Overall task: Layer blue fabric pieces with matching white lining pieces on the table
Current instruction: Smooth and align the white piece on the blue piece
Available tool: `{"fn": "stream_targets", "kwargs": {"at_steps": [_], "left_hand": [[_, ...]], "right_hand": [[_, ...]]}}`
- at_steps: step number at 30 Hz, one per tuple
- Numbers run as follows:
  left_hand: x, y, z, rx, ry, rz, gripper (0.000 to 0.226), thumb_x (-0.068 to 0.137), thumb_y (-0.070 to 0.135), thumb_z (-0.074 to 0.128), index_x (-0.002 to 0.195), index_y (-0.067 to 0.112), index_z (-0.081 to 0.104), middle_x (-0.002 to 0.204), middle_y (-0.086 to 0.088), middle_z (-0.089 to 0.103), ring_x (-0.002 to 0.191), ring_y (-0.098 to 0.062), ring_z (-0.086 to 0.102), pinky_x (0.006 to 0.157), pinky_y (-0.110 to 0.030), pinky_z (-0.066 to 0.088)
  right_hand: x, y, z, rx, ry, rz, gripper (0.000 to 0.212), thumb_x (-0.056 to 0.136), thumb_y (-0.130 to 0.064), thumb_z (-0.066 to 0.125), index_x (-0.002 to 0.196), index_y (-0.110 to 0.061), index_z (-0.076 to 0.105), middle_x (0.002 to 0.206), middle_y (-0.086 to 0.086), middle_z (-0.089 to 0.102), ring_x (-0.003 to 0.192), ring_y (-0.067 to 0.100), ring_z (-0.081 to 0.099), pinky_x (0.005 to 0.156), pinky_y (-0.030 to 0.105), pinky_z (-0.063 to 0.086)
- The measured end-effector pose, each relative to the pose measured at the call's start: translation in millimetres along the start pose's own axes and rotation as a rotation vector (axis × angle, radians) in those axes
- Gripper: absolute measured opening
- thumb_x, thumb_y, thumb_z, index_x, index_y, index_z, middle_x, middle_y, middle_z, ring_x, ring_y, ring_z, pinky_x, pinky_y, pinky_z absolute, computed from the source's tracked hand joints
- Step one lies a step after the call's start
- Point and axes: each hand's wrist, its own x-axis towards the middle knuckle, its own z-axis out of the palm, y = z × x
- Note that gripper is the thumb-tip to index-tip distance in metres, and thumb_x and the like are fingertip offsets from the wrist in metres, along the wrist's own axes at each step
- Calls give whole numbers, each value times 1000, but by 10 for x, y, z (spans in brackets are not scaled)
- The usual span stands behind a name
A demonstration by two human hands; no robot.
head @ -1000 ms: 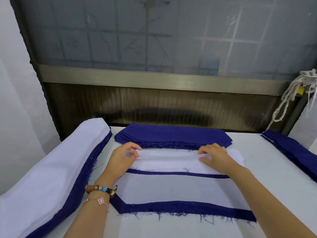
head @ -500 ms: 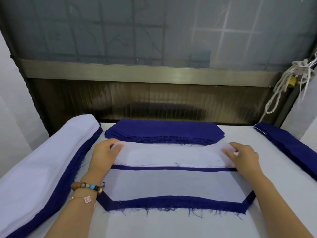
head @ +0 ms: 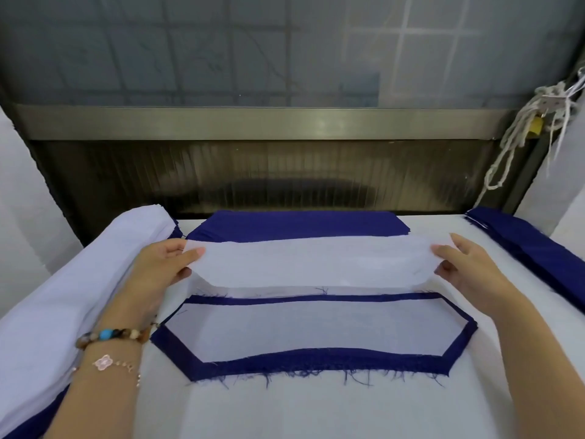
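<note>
While a tall pile (head: 72, 280) of white cloth over blue lies along the left edge of the table (head: 316, 413), likely pairs already made, the work in the middle looks only part done. The left hand (head: 155, 270), with bead bracelets (head: 114, 334) on its wrist, pinches the left end of a white lining piece (head: 313, 264), thumb on top and fingers curled beneath. That lining is stretched out and held just above the table, not yet laid down. Below it, nearer the person, a blue piece (head: 316, 359) already carries its own white lining (head: 316, 327), with a blue border showing all round. Beyond its far border more white shows under the held piece, and I cannot tell what it covers. Behind, a blue stack (head: 300, 224) waits, seemingly unlayered. The right hand (head: 465, 270) pinches the held lining's right end between thumb and fingers. Farther right, a second blue stack (head: 535, 251) lies at the table's edge, so plenty seems left to pair.
</note>
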Motion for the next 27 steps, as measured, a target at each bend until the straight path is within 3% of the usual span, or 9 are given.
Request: {"fn": "stream_targets", "kwargs": {"at_steps": [2, 6, 9, 11, 13, 15, 18, 25, 27], "left_hand": [[32, 14, -124, 2, -106, -55, 17, 87, 22, 69, 102, 15, 70, 97, -2, 75, 95, -18, 68, 75, -25, 52], [19, 2, -240, 142, -356, -176, 17, 85, 14, 69, 100, 7, 69, 98, -8, 74, 96, -23, 70, 78, -29, 55], [-21, -19, -257, 282, -474, -244, 18, 83, 13, 73, 98, 6, 68, 97, -11, 74, 94, -25, 71, 78, -29, 55], [-40, -19, -249, 361, -525, -266, 18, 81, 14, 75, 97, 9, 70, 97, -11, 74, 93, -25, 71, 79, -29, 54], [-57, -13, -239, 390, -549, -270, 19, 80, 17, 76, 98, 11, 71, 96, -9, 75, 91, -23, 71, 77, -28, 54], [-60, -6, -241, 408, -540, -259, 22, 80, 23, 76, 99, 13, 71, 91, -8, 75, 86, -22, 72, 75, -28, 54], [-45, -1, -246, 433, -505, -218, 21, 82, 19, 74, 101, 12, 69, 84, -11, 75, 81, -22, 72, 70, -28, 57], [-90, 49, -293, 314, -615, -327, 35, 71, 22, 79, 105, 15, 70, 97, -20, 72, 94, -31, 70, 80, -35, 59], [-108, 47, -273, 372, -630, -343, 32, 74, 19, 80, 104, 14, 70, 92, -19, 72, 83, -27, 70, 70, -28, 57]], "right_hand": [[-7, 56, -175, -119, -155, 57, 50, 93, -25, 60, 139, -13, 43, 113, 6, 60, 89, 19, 60, 81, 29, 50], [-14, 162, -359, -555, -385, 190, 6, 91, -24, 61, 95, -23, 58, 108, 10, 58, 96, 26, 59, 78, 25, 50], [-32, 166, -371, -687, -452, 229, 11, 91, -24, 61, 100, -19, 58, 95, 4, 59, 96, 28, 60, 68, 18, 50], [-37, 150, -360, -690, -448, 228, 8, 90, -30, 63, 95, -23, 59, 95, 2, 60, 103, 33, 59, 74, 22, 53], [-36, 139, -331, -702, -442, 203, 27, 86, -44, 65, 95, -20, 63, 96, 8, 63, 90, 31, 57, 79, 30, 53], [-25, 142, -283, -710, -402, 167, 39, 80, -53, 66, 90, -15, 65, 88, 4, 64, 77, 19, 56, 69, 24, 47], [-6, 165, -259, -714, -355, 106, 26, 81, -45, 69, 82, -20, 62, 88, -4, 61, 79, 14, 57, 66, 19, 46], [1, 214, -377, -801, -392, 178, 35, 78, -51, 70, 86, -18, 66, 89, 5, 67, 76, 19, 58, 68, 25, 49], [2, 213, -378, -831, -403, 199, 35, 77, -53, 71, 87, -20, 65, 90, 3, 67, 77, 17, 60, 70, 24, 51]]}}
